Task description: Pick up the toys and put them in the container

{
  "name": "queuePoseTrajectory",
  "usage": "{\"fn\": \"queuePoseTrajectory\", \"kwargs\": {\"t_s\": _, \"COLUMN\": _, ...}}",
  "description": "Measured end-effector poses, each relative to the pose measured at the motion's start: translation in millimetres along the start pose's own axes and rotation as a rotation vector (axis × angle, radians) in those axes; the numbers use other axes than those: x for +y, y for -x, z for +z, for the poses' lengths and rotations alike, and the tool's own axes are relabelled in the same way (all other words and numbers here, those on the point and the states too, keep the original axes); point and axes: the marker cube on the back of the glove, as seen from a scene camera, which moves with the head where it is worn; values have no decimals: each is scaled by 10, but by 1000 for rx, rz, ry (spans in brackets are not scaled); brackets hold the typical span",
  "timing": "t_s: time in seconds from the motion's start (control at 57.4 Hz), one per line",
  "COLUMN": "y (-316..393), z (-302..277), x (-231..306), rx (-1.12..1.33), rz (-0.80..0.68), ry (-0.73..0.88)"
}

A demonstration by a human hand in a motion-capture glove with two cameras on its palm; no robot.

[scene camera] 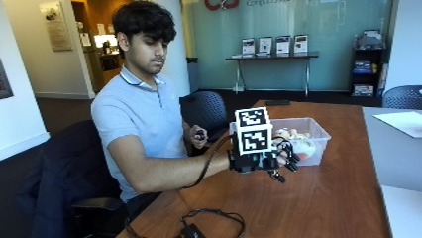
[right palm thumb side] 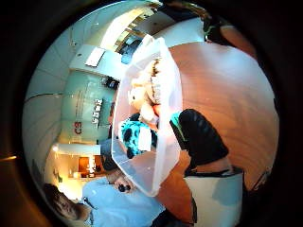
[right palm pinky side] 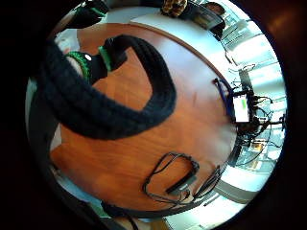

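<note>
A clear plastic container (scene camera: 315,130) stands on the wooden table (scene camera: 330,193), in front of the person. Plush toys lie inside it: a cream one (scene camera: 290,133) and a white and red one (scene camera: 305,148). The thumb side palm view shows the container (right palm thumb side: 163,156) close by, holding the cream plush (right palm thumb side: 144,94) and a teal toy with black spots (right palm thumb side: 135,137). My gloved right hand (scene camera: 280,159) hovers just above the table at the container's near wall. Its fingers (right palm pinky side: 158,81) hang loosely curled and hold nothing. No toy is visible on the table outside the container.
A black cable with a small device (scene camera: 208,223) lies near the table's front edge, also seen as a cable (right palm pinky side: 175,179) in the little finger side view. A white table (scene camera: 395,153) with a sheet of paper (scene camera: 402,121) adjoins on the right. The person's bare left hand (scene camera: 199,135) holds a small black object.
</note>
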Motion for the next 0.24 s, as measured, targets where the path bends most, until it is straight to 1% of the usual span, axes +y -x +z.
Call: {"fn": "queuePoseTrajectory", "kwargs": {"t_s": 0.244, "y": -211, "z": 294, "x": 47, "rx": 53, "rz": 35, "ry": -49}}
